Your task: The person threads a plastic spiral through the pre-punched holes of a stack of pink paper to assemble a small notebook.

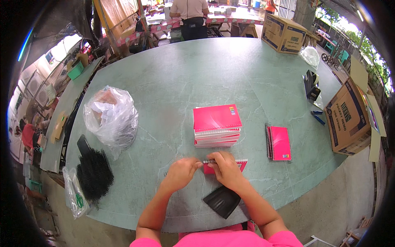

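My right hand (226, 169) is closed on a small pink notebook (242, 165), gripping its upper edge, where a row of punched holes shows. Beside its left end, my left hand (181, 173) has thumb and fingers pinched together; whatever sits between them is too small to make out. Just beyond my hands rises a stack of pink-covered notebooks (217, 117) with white page edges. To the right lie several pink notebooks with black spiral binding (280, 143). A black flat piece (222, 201) rests near the table's front edge, below my right forearm.
A heap of black spiral coils (94, 168) lies at left, next to a clear plastic packet (74, 193) and a stuffed plastic bag (111, 117). On the right are blue-handled pliers (317, 117), a tape dispenser (312, 86), an open carton (349, 117) and another carton (283, 33). A person stands beyond the table.
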Tool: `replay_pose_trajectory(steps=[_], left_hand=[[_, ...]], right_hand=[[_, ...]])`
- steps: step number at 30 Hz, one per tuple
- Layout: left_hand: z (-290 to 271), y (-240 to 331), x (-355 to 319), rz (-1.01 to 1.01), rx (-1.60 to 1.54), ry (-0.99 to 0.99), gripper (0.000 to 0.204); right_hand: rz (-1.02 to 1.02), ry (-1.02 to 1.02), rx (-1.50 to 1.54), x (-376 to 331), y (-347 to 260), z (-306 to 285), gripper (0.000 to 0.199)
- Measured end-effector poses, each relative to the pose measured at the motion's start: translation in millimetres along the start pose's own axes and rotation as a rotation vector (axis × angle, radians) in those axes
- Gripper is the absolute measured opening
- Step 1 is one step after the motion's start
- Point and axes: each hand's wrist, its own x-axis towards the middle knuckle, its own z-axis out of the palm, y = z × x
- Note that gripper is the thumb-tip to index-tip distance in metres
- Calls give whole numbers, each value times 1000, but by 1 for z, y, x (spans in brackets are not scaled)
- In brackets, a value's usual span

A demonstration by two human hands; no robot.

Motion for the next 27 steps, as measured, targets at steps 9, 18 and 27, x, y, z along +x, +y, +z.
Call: replay_pose_trajectory(steps=[9,18,27], left_hand=[[50,42,-23,200,146,-22,32],[12,41,-8,319,75,513,40],[-7,47,-5,199,58,718,30]], right_hand=[[141,-22,-171,-4,7,-22,23],[654,0,682,-37,63,-39,21],[628,-45,692,-34,53,-32,21]])
